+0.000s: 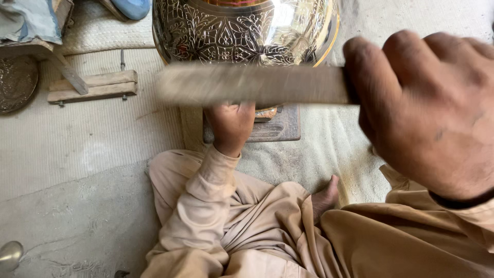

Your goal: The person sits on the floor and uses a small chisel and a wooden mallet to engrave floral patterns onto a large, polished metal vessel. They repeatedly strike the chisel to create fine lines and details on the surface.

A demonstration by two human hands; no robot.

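A pale woven mat (pixel 103 139) covers the floor where the person sits cross-legged in tan clothes. Nearest the camera, the right hand (pixel 427 108) is clenched around a flat wooden stick (pixel 252 85), blurred with motion. Beyond it, the left hand (pixel 231 123) closes on something under the stick; what it pinches cannot be told. Farther off, a shiny engraved metal pot (pixel 242 31) rests over a small wooden block (pixel 280 126). Its pattern looks largely cut already; what work remains cannot be judged.
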